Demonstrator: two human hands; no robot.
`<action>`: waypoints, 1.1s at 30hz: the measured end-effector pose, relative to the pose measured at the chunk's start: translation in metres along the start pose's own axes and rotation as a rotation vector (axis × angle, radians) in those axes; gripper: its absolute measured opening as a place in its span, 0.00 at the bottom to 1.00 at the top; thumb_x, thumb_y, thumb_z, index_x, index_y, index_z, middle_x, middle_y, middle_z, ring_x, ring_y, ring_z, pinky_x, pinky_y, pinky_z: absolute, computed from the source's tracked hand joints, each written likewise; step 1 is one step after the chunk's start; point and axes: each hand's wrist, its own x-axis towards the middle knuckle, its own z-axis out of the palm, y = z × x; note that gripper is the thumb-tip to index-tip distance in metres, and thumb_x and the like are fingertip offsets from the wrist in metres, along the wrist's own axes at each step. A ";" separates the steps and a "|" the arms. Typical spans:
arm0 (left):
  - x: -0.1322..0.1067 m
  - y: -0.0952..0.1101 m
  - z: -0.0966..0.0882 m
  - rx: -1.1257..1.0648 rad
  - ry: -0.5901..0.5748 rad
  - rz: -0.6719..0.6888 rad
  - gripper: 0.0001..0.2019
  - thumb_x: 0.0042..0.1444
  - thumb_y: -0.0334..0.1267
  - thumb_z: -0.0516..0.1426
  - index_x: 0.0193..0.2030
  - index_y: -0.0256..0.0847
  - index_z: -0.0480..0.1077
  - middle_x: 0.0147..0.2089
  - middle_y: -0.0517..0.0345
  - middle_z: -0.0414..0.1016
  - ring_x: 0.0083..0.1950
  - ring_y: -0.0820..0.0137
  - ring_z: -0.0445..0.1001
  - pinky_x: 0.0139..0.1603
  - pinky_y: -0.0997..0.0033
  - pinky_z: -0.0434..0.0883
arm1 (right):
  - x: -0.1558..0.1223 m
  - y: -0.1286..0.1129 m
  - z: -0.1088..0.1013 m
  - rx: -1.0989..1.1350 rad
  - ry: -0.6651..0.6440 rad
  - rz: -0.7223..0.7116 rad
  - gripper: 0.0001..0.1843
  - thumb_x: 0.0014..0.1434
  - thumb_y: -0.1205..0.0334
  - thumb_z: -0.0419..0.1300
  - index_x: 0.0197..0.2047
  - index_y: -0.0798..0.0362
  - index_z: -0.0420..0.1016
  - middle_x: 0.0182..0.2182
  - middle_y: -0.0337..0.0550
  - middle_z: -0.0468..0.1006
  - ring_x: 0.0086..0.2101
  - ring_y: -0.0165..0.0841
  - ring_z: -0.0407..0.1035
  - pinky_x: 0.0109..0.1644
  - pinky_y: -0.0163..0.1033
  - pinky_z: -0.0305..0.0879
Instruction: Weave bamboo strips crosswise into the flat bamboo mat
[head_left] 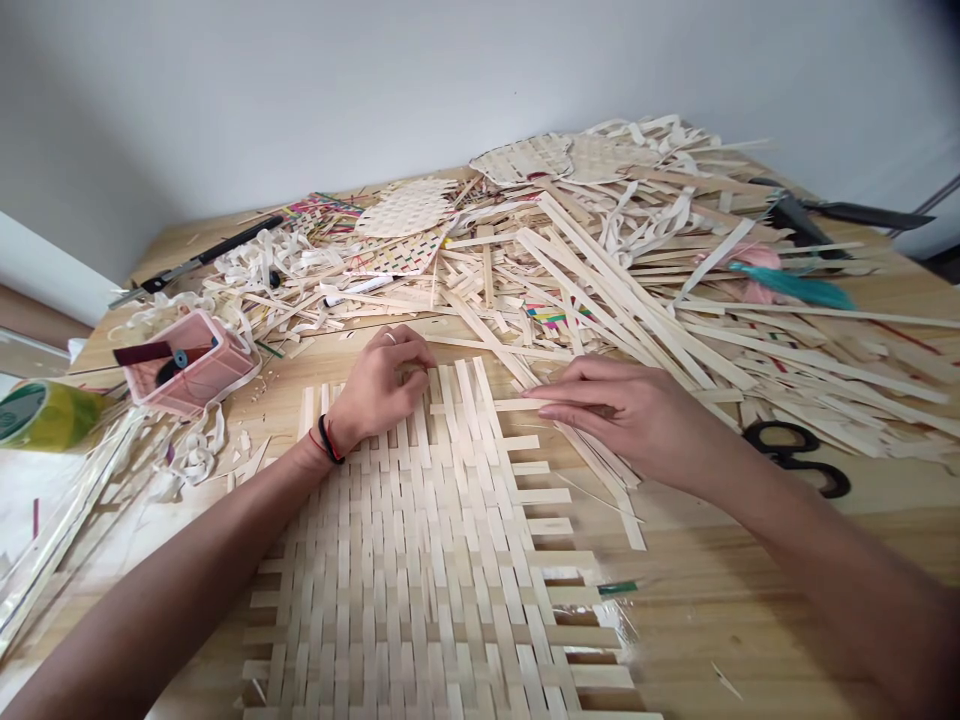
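1. Left hand: fingers curled, resting on the top edge of the mat; any pinch is hidden.
2. Right hand: fingers extended and close together over a loose bamboo strip; grip unclear.
3. Woven bamboo mat: flat at the near edge of the wooden worktop, unfinished strip ends projecting.
4. Heap of bamboo strips: along the far edge.
5. Pink plastic box: left edge.
6. Black-handled scissors: right of the right hand.

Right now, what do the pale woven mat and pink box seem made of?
The pale woven strip mat seems thin bamboo or wood, unfinished, its matte surface showing faint grain. The pink rectangular box seems plastic, judging by its smooth, slightly glossy walls.
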 end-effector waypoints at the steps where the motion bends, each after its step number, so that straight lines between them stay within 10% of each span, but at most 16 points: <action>1: 0.000 -0.001 0.000 -0.007 -0.003 -0.001 0.10 0.55 0.29 0.55 0.36 0.40 0.77 0.45 0.51 0.79 0.51 0.59 0.76 0.60 0.55 0.73 | 0.000 0.000 0.000 -0.001 -0.002 -0.003 0.13 0.74 0.57 0.63 0.54 0.43 0.89 0.46 0.45 0.88 0.42 0.38 0.82 0.48 0.46 0.78; 33: 0.003 -0.008 -0.007 -0.086 -0.085 -0.030 0.08 0.59 0.33 0.58 0.35 0.41 0.80 0.52 0.50 0.80 0.55 0.59 0.77 0.66 0.51 0.70 | -0.001 0.002 0.003 0.000 -0.002 0.000 0.12 0.74 0.56 0.63 0.54 0.45 0.89 0.43 0.43 0.87 0.40 0.36 0.81 0.46 0.44 0.76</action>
